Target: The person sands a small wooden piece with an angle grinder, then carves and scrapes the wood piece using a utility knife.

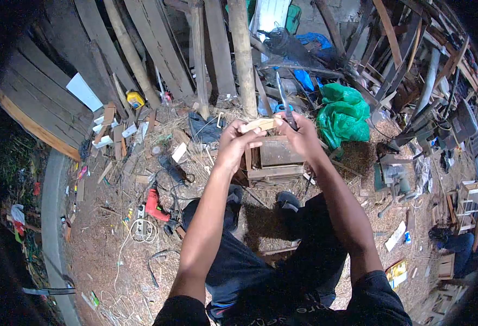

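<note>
Both hands are raised in front of me above a wooden box (pixel 279 152). My left hand (pixel 235 142) is closed round the left part of a small pale piece of wood (pixel 260 124). In my right hand (pixel 299 135) is a knife (pixel 284 92), held by its dark handle, its blade pointing up and away from me. The fingertips of my right hand also touch the right end of the wood piece. The knife's blade stands clear of the wood.
A red drill (pixel 155 204) and a power strip (pixel 140 223) with a coiled cable lie at left. A green plastic bag (pixel 343 115) sits at right, near a bench vise (pixel 395 179). Planks (pixel 157 49) lean behind. Another person's leg (pixel 460 247) shows at far right.
</note>
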A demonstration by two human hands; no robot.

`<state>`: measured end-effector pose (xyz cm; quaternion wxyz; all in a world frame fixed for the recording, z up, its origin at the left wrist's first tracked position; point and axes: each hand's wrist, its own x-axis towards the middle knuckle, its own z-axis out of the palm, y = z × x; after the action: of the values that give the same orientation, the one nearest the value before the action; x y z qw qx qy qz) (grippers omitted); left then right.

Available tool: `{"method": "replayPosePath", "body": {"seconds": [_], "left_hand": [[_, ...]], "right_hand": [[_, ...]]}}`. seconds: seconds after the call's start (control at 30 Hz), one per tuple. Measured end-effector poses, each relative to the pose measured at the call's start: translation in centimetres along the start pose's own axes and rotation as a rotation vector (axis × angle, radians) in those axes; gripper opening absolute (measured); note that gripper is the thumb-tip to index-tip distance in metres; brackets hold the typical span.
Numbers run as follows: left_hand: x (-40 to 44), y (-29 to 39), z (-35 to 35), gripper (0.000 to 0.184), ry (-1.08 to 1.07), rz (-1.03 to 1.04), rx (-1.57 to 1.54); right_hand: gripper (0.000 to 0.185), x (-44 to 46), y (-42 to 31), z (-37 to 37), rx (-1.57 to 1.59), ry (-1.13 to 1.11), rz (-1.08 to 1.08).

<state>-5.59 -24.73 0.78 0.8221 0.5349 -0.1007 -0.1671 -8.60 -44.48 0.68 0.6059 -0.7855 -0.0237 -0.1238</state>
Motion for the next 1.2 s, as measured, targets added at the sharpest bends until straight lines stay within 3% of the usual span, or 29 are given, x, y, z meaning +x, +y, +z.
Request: {"method": "replayPosePath", "body": {"seconds": [0.03,0.13,0.17,0.27,0.4,0.5,0.6,0.7,0.9,1.0,1.2], "left_hand": [[-0.2,0.5,-0.2,0.023,-0.058,-0.040,0.125],[-0.8,1.8,0.1,0.036,-0.209,-0.204,0.123],[-0.8,1.5,0.0,0.047,-0.276,-0.232,0.167],[-0.7,0.9,-0.1,0.044,-0.363,-0.317,0.143],[-0.2,0.2,-0.5,0.036,-0.315,-0.340,-0.093],[0.0,0.4,-0.3,0.035,-0.125,-0.300,-0.216],[0.6,0.3,-1.0,0.032,-0.021,-0.225,-0.336],[1.0,-0.2,-1.9,0.027,0.016,-0.163,-0.415],[0.8,-0.1,-1.4,0.017,0.148,-0.067,-0.379],[1.1,-0.3,-1.6,0.019,0.147,-0.040,-0.367],[1.0,-0.2,-1.6,0.018,0.093,-0.035,-0.340]], "right_hand": [[0.022,0.1,0.3,-0.2,0.017,-0.017,-0.049],[0.023,0.0,0.6,-0.8,0.021,-0.104,-0.153],[0.023,-0.1,0.6,-1.1,-0.007,-0.158,-0.161],[0.025,-0.2,-0.1,-0.9,-0.055,-0.238,-0.161],[0.028,-0.3,0.3,0.1,-0.005,-0.132,-0.181],[0.033,-0.4,-0.4,0.0,-0.068,-0.066,-0.029],[0.039,-0.6,0.4,0.2,-0.063,-0.064,-0.100],[0.035,-0.4,1.0,-0.1,-0.210,-0.118,-0.039],[0.038,-0.7,0.1,0.9,-0.205,-0.014,-0.169],[0.037,-0.7,-0.5,0.5,-0.325,-0.109,-0.020],[0.034,-0.6,0.7,1.5,-0.153,-0.065,-0.134]]}}
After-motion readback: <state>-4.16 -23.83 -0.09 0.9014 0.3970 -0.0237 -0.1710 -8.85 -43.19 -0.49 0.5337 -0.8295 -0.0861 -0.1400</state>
